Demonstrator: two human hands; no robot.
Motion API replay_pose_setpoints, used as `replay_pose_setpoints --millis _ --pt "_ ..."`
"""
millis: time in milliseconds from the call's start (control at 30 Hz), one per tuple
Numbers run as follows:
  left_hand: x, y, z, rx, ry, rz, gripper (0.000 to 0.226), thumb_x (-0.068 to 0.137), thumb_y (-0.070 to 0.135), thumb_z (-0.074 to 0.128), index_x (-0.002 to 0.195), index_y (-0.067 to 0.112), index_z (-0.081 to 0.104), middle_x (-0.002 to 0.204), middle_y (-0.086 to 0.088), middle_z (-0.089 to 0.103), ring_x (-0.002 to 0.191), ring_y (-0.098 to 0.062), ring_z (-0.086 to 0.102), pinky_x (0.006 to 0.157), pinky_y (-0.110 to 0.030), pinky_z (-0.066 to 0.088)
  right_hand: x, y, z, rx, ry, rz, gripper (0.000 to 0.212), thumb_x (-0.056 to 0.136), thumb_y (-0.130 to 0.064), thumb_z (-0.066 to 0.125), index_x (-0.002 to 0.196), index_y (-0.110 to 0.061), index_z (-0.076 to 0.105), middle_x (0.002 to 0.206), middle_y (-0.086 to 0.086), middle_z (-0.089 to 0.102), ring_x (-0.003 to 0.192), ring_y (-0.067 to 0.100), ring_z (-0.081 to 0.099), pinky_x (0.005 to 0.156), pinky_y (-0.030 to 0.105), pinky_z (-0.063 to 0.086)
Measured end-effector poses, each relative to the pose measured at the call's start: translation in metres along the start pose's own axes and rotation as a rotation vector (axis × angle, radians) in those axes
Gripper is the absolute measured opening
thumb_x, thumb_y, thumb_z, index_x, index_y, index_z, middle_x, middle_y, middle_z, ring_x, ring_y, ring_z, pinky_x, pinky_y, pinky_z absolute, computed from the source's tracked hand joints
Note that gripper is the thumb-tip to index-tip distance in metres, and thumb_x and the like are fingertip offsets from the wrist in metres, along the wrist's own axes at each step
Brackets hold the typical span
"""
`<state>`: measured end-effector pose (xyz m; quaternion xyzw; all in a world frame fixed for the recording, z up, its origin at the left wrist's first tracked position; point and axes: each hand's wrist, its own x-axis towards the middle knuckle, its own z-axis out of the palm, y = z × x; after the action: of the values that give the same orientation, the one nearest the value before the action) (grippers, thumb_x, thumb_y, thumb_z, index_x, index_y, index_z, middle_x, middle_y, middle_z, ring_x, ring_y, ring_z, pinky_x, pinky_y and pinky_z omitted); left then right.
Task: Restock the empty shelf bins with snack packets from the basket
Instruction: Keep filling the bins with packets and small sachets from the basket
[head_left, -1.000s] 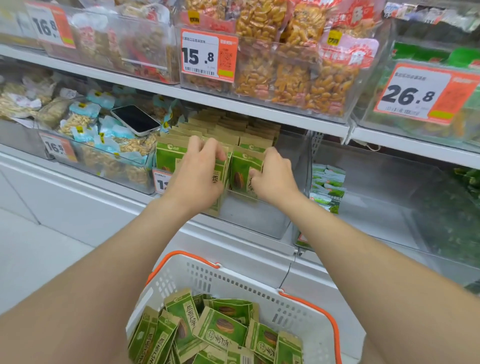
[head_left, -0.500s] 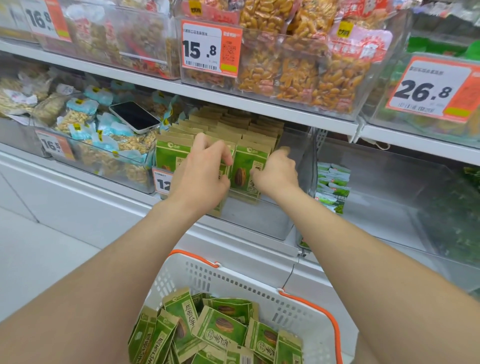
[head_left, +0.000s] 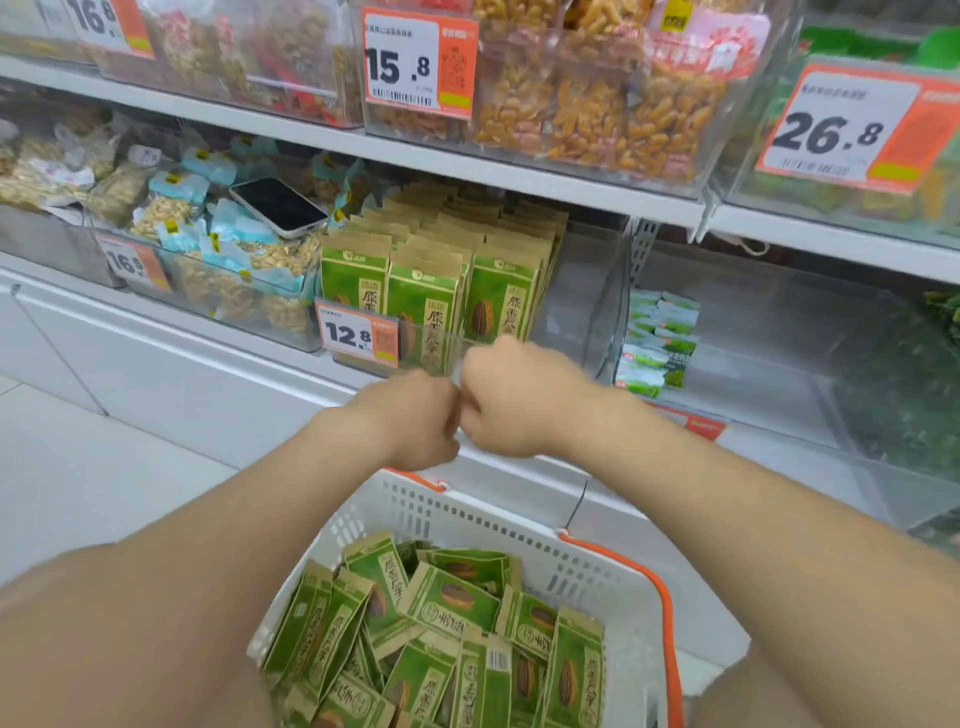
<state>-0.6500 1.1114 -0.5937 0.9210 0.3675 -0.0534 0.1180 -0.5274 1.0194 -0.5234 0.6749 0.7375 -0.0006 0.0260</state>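
Note:
Green and tan snack packets (head_left: 434, 283) stand upright in rows in the clear shelf bin (head_left: 576, 306) behind the 12.8 price tag (head_left: 357, 335). My left hand (head_left: 415, 415) and my right hand (head_left: 511, 400) hover just in front of that bin, knuckles nearly touching. Both have curled fingers and hold nothing that I can see; they are blurred. Below them the white basket (head_left: 519, 514) with orange handles holds several loose packets of the same kind (head_left: 447, 623).
A phone (head_left: 279, 207) lies on the nut bags in the bin to the left. To the right a large clear bin (head_left: 779, 364) holds only a few small green packs (head_left: 660, 343) at its left side. Bins of snacks fill the upper shelf (head_left: 519, 176).
Both hands have let go of the packets in the bin and pulled back and down, meeting in front of it. The front row of packets now stands uncovered.

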Motion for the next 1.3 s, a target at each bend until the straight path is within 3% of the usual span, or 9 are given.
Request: replay_pose_setpoints --millis 200,333,467,600,667,833,933,1100,1300 --pt "-0.021 0.021 0.08 0.26 -0.551 0.104 0.029 0.103 0.031 0.053 0.111 0.008 0.07 0.112 -0.006 0.066 0.1 -0.025 0.062 0.086 -0.038 0.052 -0.02 -0.019 0.067 -0.176 -0.591 -0.106 0.032 0.1 -0.016 0.053 0.07 -0.02 0.041 0.077 0.001 0.05 0.064 0.018 0.05 0.055 0.03 0.043" --pt "-0.037 0.031 0.132 0.286 -0.719 0.165 0.029 0.107 0.023 0.047 0.097 -0.003 0.056 0.113 -0.017 0.066 0.103 -0.035 0.063 0.099 -0.051 0.054 -0.031 -0.029 0.095 -0.221 -0.663 -0.143 0.016 0.1 -0.013 0.05 0.085 -0.013 0.053 0.082 0.002 0.05 0.062 0.016 0.048 0.05 0.03 0.04" --pt "-0.05 0.037 0.193 0.356 -0.853 0.256 0.028 0.107 0.018 0.049 0.08 0.009 0.052 0.084 -0.006 0.056 0.077 -0.025 0.056 0.081 -0.044 0.055 -0.041 -0.039 0.118 -0.238 -0.712 -0.211 0.014 0.099 -0.005 0.05 0.089 -0.012 0.058 0.08 0.001 0.052 0.058 0.014 0.049 0.046 0.028 0.039" --pt "-0.058 0.041 0.232 0.325 -0.923 0.238 0.017 0.106 0.014 0.052 0.114 0.001 0.06 0.101 -0.01 0.061 0.077 -0.024 0.055 0.064 -0.035 0.048 -0.045 -0.038 0.142 -0.203 -0.724 -0.245 0.036 0.098 -0.007 0.051 0.133 -0.013 0.059 0.095 0.001 0.06 0.068 0.015 0.055 0.047 0.029 0.038" --pt "-0.06 0.043 0.236 0.31 -0.966 0.225 0.014 0.107 0.013 0.051 0.104 0.0 0.058 0.089 -0.007 0.055 0.071 -0.022 0.049 0.064 -0.032 0.044 -0.046 -0.035 0.149 -0.203 -0.721 -0.252 0.042 0.098 -0.007 0.052 0.138 -0.015 0.057 0.093 0.001 0.06 0.068 0.015 0.056 0.047 0.03 0.039" --pt "-0.057 0.043 0.236 0.213 -0.875 0.198 0.022 0.105 0.014 0.06 0.119 -0.003 0.058 0.083 -0.004 0.05 0.082 -0.023 0.054 0.08 -0.033 0.049 -0.048 -0.029 0.15 -0.243 -0.704 -0.262 0.007 0.1 -0.009 0.053 0.099 -0.012 0.059 0.084 0.0 0.055 0.062 0.014 0.051 0.046 0.028 0.039" --pt "-0.058 0.043 0.236 0.248 -0.8 0.193 0.02 0.101 0.013 0.064 0.083 0.009 0.056 0.087 -0.007 0.062 0.087 -0.026 0.062 0.084 -0.038 0.057 -0.05 -0.027 0.151 -0.232 -0.7 -0.248 0.01 0.101 -0.012 0.053 0.107 -0.011 0.062 0.086 0.002 0.056 0.062 0.015 0.052 0.046 0.029 0.039" --pt "-0.048 0.047 0.221 0.064 -0.645 0.088 0.021 0.099 0.011 0.051 0.089 0.008 0.069 0.093 -0.008 0.073 0.086 -0.027 0.071 0.078 -0.04 0.062 -0.05 -0.024 0.137 -0.27 -0.774 -0.201 0.024 0.102 -0.008 0.049 0.079 -0.014 0.048 0.08 0.001 0.049 0.061 0.015 0.044 0.05 0.027 0.038" --pt "-0.015 0.044 0.159 -0.298 -0.284 0.134 0.011 0.109 0.02 0.046 0.104 0.017 0.055 0.091 0.0 0.06 0.081 -0.021 0.057 0.076 -0.036 0.044 -0.051 0.0 0.112 -0.248 -0.754 -0.068 0.008 0.099 -0.01 0.051 0.093 -0.014 0.054 0.087 0.001 0.052 0.066 0.017 0.05 0.062 0.032 0.047"
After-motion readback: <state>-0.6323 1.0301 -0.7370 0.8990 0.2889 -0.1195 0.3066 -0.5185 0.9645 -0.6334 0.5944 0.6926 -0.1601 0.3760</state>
